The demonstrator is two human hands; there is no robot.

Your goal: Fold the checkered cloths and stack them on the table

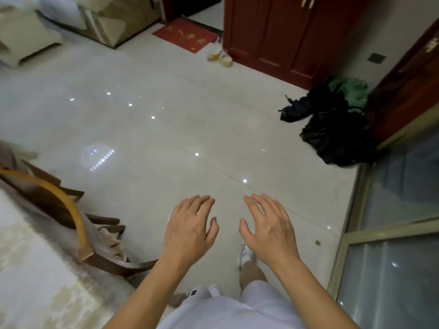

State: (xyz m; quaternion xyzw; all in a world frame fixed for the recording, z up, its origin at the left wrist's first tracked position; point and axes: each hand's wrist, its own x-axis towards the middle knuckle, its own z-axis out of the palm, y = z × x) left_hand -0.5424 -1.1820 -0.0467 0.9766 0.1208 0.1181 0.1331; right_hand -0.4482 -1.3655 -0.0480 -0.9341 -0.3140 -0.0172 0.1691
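Both hands out, empty, over bare floor tile; I can't find any checkered cloth in this view.

My left hand [190, 230] and right hand [267, 227] hover side by side, palms down, fingers spread and relaxed, holding nothing and apart from each other. Below them: white shorts [228, 309], white sneaker [244, 254] on glossy pale tiled floor [166, 129] with lamp reflections. At my left, a table edge under a cream patterned cover [31, 269], and just beside it a wooden chair [71, 210] with a curved back rail. Far side: red doormat [185, 35], two clear bags holding what look like food cups [219, 54] by a red-brown wooden cabinet [285, 32]. To my right, a black folded umbrella [297, 109] and black bag [337, 136] near something green [351, 90], and a glass sliding door [392, 245].
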